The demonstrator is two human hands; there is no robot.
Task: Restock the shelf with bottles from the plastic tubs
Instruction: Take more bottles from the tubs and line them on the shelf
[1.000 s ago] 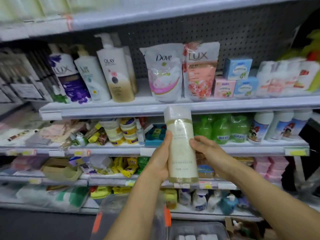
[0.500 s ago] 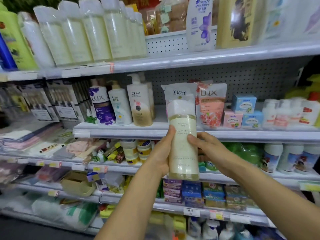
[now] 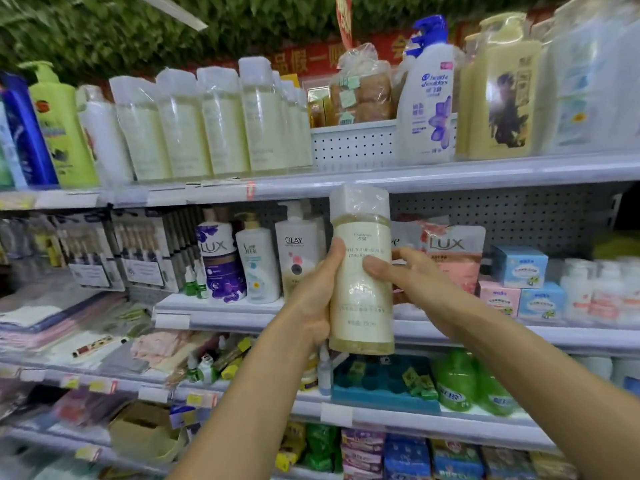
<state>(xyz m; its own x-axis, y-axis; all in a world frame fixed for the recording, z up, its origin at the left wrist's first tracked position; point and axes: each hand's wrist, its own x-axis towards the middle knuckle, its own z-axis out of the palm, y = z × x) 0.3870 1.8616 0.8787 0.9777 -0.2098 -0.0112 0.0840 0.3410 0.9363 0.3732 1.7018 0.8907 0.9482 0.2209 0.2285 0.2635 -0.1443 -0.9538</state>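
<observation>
A tall pale-yellow bottle (image 3: 362,271) wrapped in clear film stands upright in the air in front of the shelves. My left hand (image 3: 317,299) grips its left side and lower body. My right hand (image 3: 403,275) holds it from the right, thumb across the label and fingers behind. The bottle's cap reaches the front edge of the top shelf (image 3: 450,176). A row of several matching wrapped bottles (image 3: 221,123) stands on that top shelf to the left. No plastic tub is in view.
A white perforated basket (image 3: 353,143) with bread packs sits right of the row, then a Head & Shoulders pump bottle (image 3: 427,95) and a yellow bottle (image 3: 498,91). Lux, Olay and refill pouches (image 3: 453,258) fill the shelf behind the held bottle.
Both hands have lifted the bottle upward, from the lower shelves to just under the top shelf. The view has tilted up, bringing the top shelf's bottles into sight.
</observation>
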